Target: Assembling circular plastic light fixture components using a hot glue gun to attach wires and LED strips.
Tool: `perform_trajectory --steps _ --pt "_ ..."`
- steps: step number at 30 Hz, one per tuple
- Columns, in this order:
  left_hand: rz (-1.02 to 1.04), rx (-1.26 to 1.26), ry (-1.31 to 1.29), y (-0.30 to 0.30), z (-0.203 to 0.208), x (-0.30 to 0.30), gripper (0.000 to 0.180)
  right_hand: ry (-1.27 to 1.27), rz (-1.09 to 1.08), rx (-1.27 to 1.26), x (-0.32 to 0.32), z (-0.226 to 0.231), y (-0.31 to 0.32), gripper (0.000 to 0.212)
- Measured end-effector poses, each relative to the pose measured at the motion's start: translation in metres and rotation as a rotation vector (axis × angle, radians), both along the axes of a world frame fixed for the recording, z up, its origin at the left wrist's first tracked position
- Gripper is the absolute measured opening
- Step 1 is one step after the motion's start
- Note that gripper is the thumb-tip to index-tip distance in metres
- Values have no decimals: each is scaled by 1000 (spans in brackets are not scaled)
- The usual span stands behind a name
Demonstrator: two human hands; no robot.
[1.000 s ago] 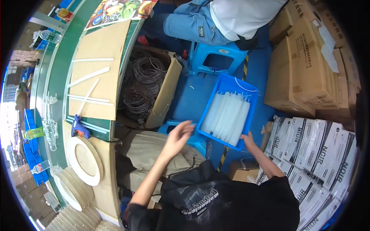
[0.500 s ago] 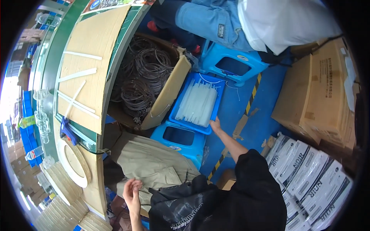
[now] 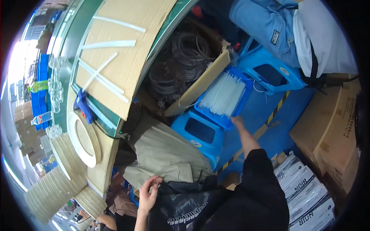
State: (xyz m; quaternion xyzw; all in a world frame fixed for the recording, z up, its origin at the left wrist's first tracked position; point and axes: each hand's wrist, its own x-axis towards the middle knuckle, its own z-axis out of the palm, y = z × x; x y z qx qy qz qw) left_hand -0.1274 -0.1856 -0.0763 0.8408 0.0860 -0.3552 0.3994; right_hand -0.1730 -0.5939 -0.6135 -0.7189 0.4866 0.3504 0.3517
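My right hand (image 3: 237, 124) grips the near right corner of a blue plastic tray (image 3: 249, 96). Inside the tray lies a pile of whitish, translucent sticks (image 3: 223, 94). The tray sits between two blue plastic stools, its near end over the closer stool (image 3: 198, 131); the hand hides part of its rim. My left hand (image 3: 147, 194) hovers by my waist, fingers loosely bent and apart, holding nothing. It is nearest to my dark top and khaki trousers (image 3: 162, 154).
At left, a workbench bears a cardboard sheet (image 3: 127, 65) with several white strips, a blue handled tool (image 3: 84, 106) and oval rings (image 3: 83, 140). A carton of coiled dark cables (image 3: 185, 54) stands beside the tray. Another person (image 3: 262, 23) sits beyond; cartons (image 3: 327, 127) stand right.
The view has shifted, so the bench and tray appear farther right. My right hand stays on the tray's corner. My left hand remains near my waist, empty.
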Motion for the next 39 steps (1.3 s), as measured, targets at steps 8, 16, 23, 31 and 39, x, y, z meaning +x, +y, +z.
perform_trajectory --steps 8,16,23,31,39 --pt "-39 11 2 5 -4 0 31 -1275 150 24 151 246 77 14" --pt "-92 -5 86 37 6 -21 28 -1290 323 -325 417 195 179 39" --pt "122 -45 185 51 9 -16 32 -826 516 -449 443 193 221 28" --pt "94 -74 254 44 1 13 33 -911 488 -157 444 195 190 23" --pt "105 -148 198 47 -11 6 30 -1003 483 250 488 240 153 43"
